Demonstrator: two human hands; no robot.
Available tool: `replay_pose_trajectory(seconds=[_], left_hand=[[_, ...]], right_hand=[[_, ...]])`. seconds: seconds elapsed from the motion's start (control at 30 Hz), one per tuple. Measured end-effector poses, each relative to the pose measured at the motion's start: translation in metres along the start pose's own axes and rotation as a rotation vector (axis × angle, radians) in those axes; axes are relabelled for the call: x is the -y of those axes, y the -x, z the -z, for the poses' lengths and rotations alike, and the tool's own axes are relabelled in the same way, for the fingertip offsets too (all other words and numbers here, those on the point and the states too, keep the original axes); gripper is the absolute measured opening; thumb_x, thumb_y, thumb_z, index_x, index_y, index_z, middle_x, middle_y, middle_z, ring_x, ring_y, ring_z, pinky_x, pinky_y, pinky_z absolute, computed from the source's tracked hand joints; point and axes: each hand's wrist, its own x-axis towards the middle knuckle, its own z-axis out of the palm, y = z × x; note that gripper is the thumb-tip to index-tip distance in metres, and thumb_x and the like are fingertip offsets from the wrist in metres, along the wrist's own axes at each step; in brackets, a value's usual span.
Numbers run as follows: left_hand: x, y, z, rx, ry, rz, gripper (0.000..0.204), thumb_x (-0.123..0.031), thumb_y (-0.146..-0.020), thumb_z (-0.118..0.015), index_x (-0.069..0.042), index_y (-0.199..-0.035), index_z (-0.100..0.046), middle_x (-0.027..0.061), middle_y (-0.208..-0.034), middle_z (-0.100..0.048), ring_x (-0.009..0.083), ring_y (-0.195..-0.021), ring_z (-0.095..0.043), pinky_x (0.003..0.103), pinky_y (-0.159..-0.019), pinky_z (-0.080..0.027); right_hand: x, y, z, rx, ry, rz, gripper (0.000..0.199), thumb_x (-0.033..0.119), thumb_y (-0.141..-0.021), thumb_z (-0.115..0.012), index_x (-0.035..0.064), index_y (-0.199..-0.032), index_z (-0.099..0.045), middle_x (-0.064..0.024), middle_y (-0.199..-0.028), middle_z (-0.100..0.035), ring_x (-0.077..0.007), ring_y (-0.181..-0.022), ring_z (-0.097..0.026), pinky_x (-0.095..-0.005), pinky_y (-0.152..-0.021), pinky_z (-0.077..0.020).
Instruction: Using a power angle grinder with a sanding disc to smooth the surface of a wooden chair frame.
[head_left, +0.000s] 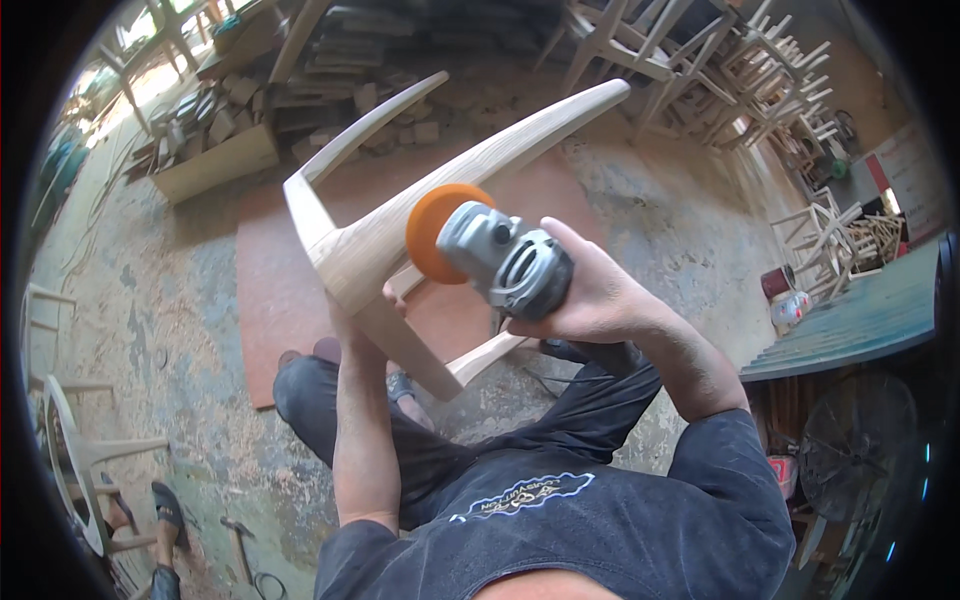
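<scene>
My right hand [603, 293] is wrapped round the body of a grey angle grinder [487, 247] fitted with an orange sanding disc [428, 236]. The disc's edge overlaps the long curved rail of a pale wooden chair frame [370, 250]; whether it presses on the wood I cannot tell. Beneath the frame's near corner, my left hand [350, 324] is closed on the wood, its palm mostly hidden and some fingertips showing inside the frame. The frame is tilted above my knees, its two curved arms pointing away from me.
A reddish-brown board [270, 260] lies on the stained floor. Stacked chair frames [690, 60] stand at far right, wood offcuts [225, 115] at far left. A green slatted surface [850, 320] and a fan [858, 445] are at right. At lower left are a hammer [237, 550] and another person's foot [168, 515].
</scene>
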Motion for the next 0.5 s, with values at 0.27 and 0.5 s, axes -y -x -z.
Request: replay_pose_trajectory(seconds=[0.27,0.5], left_hand=[[-0.001,0.015,0.011,0.063,-0.035,0.012,0.051,-0.05,-0.105,-0.042,-0.005,-0.119,-0.06,0.0087,-0.07,-0.057,0.0205,-0.054,-0.058,0.033,-0.048,-0.051],[-0.005,0.026,-0.008,0.066,-0.106,0.004,0.053,-0.049,-0.104,-0.043,-0.003,-0.123,-0.06,0.0105,-0.072,-0.059,0.0218,-0.055,-0.06,0.033,-0.05,-0.054]], right_hand=[[-0.024,0.006,0.106,-0.273,-0.209,-0.115,0.051,0.017,-0.077,-0.088,0.0037,-0.117,-0.06,-0.0052,-0.095,-0.068,-0.0124,-0.075,-0.066,-0.031,-0.07,-0.057],[-0.006,0.025,0.084,-0.307,-0.222,-0.106,0.057,0.012,-0.075,-0.089,0.0044,-0.122,-0.057,-0.0048,-0.102,-0.066,-0.0121,-0.085,-0.065,-0.0315,-0.078,-0.0556]])
